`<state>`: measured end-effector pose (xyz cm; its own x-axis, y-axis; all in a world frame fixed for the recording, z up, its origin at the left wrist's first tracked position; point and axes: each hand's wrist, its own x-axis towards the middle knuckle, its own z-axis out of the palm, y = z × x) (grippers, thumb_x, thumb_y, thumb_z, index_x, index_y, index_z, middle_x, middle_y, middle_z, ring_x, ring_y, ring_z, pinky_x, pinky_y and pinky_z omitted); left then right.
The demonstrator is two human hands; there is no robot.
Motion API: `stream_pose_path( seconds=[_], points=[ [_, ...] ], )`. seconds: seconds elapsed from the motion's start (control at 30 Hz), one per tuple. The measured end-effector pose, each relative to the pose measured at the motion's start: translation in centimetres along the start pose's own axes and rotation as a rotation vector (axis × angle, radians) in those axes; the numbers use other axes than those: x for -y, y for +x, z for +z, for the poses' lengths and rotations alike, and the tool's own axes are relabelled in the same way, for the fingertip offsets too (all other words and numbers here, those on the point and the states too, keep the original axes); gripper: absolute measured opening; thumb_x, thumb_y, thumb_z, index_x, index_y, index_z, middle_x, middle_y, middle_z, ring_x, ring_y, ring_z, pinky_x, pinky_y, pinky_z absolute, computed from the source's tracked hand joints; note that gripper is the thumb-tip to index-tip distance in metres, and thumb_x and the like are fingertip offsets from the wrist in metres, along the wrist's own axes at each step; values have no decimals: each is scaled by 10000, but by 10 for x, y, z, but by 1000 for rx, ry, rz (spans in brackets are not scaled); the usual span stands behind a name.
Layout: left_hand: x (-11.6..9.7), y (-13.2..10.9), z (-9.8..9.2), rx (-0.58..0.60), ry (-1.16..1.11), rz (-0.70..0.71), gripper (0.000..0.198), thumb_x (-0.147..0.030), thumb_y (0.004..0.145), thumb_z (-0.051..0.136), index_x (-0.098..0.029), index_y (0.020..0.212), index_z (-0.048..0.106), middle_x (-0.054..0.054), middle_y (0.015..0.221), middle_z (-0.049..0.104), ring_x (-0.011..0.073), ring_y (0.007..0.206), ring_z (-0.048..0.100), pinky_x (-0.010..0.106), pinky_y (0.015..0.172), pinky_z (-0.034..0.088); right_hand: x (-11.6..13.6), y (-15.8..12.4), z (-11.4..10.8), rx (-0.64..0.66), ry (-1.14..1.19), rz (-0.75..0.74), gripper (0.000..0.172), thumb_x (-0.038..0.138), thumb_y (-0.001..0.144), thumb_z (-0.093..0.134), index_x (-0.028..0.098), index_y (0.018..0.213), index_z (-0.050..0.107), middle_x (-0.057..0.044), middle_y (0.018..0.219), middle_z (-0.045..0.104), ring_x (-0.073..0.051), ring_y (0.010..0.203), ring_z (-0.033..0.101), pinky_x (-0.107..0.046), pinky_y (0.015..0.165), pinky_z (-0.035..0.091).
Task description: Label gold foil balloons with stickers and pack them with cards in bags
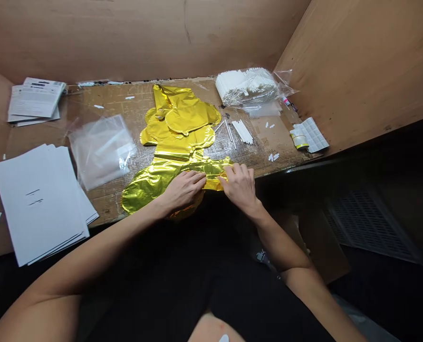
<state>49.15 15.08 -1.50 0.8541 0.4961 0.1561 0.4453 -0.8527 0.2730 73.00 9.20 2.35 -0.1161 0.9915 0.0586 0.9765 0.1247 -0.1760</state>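
Several gold foil balloons [186, 118], flat and uninflated, lie piled at the middle of the workbench. The nearest gold foil balloon [143, 187] hangs partly over the front edge. My left hand [186, 189] is closed on its lower part, fingers curled over the foil. To its right, my right hand [239, 184] pinches the same balloon at its right end, thumb pointing inward. A creased strip of foil spans the gap between both hands. My fingers hide part of the foil.
White paper sheets [42, 199] and clear plastic bags [102, 149] lie to the left, with printed leaflets [36, 99] behind. A bag of white sticks [249, 86] sits at the back right, near loose white straws [242, 132]. A label sheet [312, 134] is by the right wall.
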Motion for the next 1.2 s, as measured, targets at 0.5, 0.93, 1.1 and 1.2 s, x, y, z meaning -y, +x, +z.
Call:
stream_pose_path(
  seconds=[0.5, 0.93, 1.1, 1.2],
  points=[
    [16, 21, -33, -592, -958, -805, 279, -426, 959, 696, -180, 1073, 632, 98, 927, 735, 208, 850, 715, 385, 844, 609, -40, 99, 4, 327, 536, 162, 299, 304, 866, 663, 166, 617, 569, 15, 578, 476, -126, 612, 426, -282, 606, 250],
    [-28, 5, -36, -375, -1448, -684, 262, -356, 807, 842, -216, 962, 684, -16, 712, 644, 108, 537, 547, 242, 522, 490, 19, 32, 8, 232, 1581, 166, 412, 481, 761, 844, 214, 1049, 716, -47, 932, 728, -190, 760, 659, -333, 730, 570],
    [-15, -12, -54, -498, -1451, -707, 129, -317, 783, 733, -189, 791, 715, 28, 690, 645, 173, 594, 643, 348, 611, 607, 40, 65, 13, 115, 1678, 135, 177, 356, 749, 723, 205, 771, 634, -11, 764, 627, -137, 661, 543, -266, 621, 484],
    [-13, -24, -60, -550, -1212, -681, 227, -321, 768, 840, -190, 897, 707, 34, 868, 676, 150, 650, 662, 315, 618, 601, 47, 71, 12, 317, 1711, 103, 385, 454, 837, 760, 258, 1135, 615, 18, 838, 658, -141, 637, 572, -248, 553, 483]
  ],
)
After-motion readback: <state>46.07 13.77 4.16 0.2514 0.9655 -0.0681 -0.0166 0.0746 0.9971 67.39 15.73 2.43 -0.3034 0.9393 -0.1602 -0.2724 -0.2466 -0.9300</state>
